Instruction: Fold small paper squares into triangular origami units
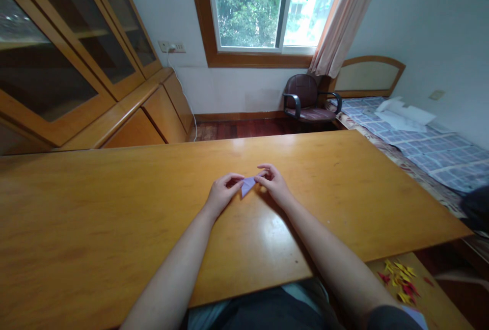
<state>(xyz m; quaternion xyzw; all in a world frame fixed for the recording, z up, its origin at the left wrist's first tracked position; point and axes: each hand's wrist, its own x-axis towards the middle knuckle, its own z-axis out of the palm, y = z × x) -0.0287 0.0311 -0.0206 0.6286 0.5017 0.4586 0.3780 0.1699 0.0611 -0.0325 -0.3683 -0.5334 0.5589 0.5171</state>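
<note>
A small folded piece of light purple paper (248,185) lies at the middle of a wooden table (114,208). My left hand (223,192) pinches its left side with curled fingers. My right hand (272,183) pinches its right tip between thumb and fingers. Both hands rest low on the tabletop, and parts of the paper are hidden under the fingers.
Several small red and yellow folded paper pieces (399,279) lie on a lower surface at the right front. A bed (420,146) stands to the right, a dark office chair (305,98) under the window, and wooden cabinets (76,75) along the left wall.
</note>
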